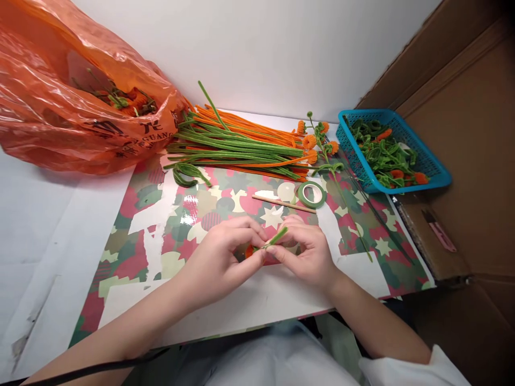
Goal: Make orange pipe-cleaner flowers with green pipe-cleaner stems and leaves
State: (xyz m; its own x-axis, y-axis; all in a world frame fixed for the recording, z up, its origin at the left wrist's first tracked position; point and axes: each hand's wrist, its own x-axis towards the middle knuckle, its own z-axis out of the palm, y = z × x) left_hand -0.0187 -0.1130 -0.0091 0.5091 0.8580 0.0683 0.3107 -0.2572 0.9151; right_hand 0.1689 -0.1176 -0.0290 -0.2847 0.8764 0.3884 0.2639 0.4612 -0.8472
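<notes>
Both hands meet over a patterned red-and-green mat (161,225) near the table's front edge. My left hand (219,257) pinches a small orange pipe-cleaner bud with a green stem (276,239). My right hand (308,252) is closed on the same green stem from the right side, fingers curled around it. The stem's free end sticks up between the two hands. The orange bud is mostly hidden by my left fingers.
A pile of green and orange pipe cleaners (241,142) lies behind the hands. A roll of green tape (311,194) and a wooden stick (281,203) lie just beyond. A blue basket (436,174) of finished pieces stands right; an orange plastic bag (60,107) left; cardboard box (462,134) far right.
</notes>
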